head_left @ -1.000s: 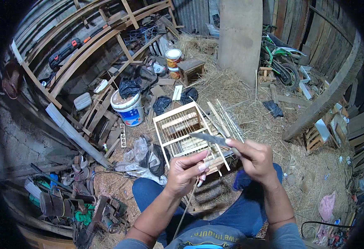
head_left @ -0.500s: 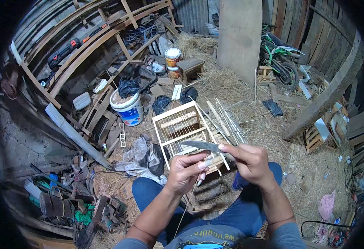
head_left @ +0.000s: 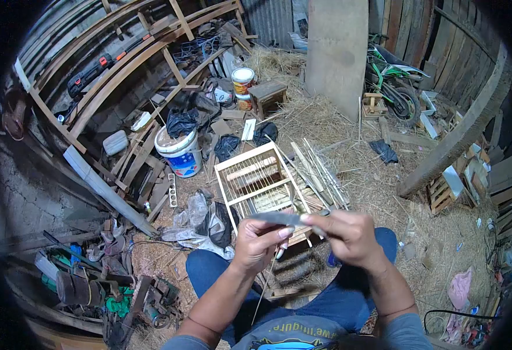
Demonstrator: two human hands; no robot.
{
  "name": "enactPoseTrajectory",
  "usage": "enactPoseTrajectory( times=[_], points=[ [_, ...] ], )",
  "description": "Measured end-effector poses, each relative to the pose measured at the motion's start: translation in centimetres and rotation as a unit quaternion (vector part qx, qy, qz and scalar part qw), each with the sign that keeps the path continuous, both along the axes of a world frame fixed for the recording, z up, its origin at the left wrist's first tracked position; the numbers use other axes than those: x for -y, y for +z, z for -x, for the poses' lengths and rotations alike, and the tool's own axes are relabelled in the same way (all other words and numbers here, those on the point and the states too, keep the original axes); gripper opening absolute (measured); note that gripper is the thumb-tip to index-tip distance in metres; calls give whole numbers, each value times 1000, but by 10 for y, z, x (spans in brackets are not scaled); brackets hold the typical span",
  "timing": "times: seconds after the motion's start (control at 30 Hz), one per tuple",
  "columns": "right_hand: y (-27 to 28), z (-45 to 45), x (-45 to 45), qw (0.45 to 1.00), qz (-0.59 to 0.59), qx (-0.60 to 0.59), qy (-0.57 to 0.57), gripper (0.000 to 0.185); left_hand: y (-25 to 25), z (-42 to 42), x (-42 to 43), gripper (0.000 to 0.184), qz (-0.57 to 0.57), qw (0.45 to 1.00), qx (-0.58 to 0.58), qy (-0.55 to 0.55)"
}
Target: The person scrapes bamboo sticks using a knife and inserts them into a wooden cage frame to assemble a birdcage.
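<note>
My right hand (head_left: 349, 234) is closed around a knife, its handle mostly hidden by the fingers. The knife's dark blade (head_left: 276, 219) points left and lies across the top of my left hand (head_left: 257, 242). Pinched in the left fingers is a thin stick (head_left: 260, 298), which trails down over my lap. Whether the blade touches the stick cannot be made out. Just beyond both hands stands a small wooden frame (head_left: 245, 156) with thin parallel bars, partly covered by the hands.
A bundle of wooden strips (head_left: 320, 175) lies right of the frame. On the left are a white bucket (head_left: 177, 153) and crumpled sacks (head_left: 200, 219). A slanting wooden post (head_left: 448, 137) rises at right. Farther back are a stool (head_left: 267, 92) and a green motorbike (head_left: 393, 81).
The knife has come down and left, its blade now nearer my left fingers. My right hand has turned slightly with it, while my left hand stays almost in place.
</note>
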State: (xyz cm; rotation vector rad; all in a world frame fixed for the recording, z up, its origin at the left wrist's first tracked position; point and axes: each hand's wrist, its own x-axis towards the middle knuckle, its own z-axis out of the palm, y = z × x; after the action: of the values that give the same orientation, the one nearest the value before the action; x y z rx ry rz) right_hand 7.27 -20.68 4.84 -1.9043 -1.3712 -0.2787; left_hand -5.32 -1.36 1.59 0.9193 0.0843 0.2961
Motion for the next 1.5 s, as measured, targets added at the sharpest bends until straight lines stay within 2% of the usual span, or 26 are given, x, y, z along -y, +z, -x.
enactPoseTrajectory(
  times=[0.07,0.3,0.47,0.53,0.67,0.73,0.83,0.97,1.03,1.1,1.13,1.17,1.23,1.3,1.4,1.5],
  points=[
    [-3,5,-2,1000,-3,-6,14,56,4,0,4,37,-9,999,-15,38],
    [1,8,0,1000,10,6,28,59,-1,3,2,41,-30,999,7,28],
    [-1,6,-1,1000,7,20,15,60,-1,4,2,41,22,1000,-14,6],
    [3,5,-2,1000,-8,6,19,53,0,4,1,40,32,999,-16,-2],
    [-2,-1,-3,1000,-6,5,19,49,-1,2,-2,38,62,998,-14,-23],
    [-5,-9,-2,998,-21,16,-51,54,-1,6,-4,38,51,998,-14,-37],
    [-3,-19,5,997,-36,-1,-67,50,1,9,-2,36,32,998,-38,-37],
    [0,-1,3,999,-23,19,-11,44,2,6,-4,33,42,997,2,-61],
    [-2,-1,4,999,-2,-5,-51,41,4,8,-4,33,48,998,-17,-40],
    [-8,-11,3,986,-107,-78,-97,40,6,10,-3,33,53,998,-19,-35],
    [-8,-12,3,984,-137,-82,-79,41,6,10,-3,33,59,998,-21,-31],
    [-5,-9,6,984,-136,-82,-79,41,6,9,-3,33,59,998,-21,-32],
    [6,3,11,995,-57,-76,-40,43,7,7,-2,34,80,996,-32,-37],
    [0,10,6,995,-75,-68,-10,49,-2,5,-1,35,72,997,-12,-32],
    [-5,12,3,1000,-13,-12,15,62,-5,5,3,37,60,998,-3,-22],
    [-3,10,3,1000,-4,-7,21,62,-4,6,3,37,57,998,-4,-23]
  ],
)
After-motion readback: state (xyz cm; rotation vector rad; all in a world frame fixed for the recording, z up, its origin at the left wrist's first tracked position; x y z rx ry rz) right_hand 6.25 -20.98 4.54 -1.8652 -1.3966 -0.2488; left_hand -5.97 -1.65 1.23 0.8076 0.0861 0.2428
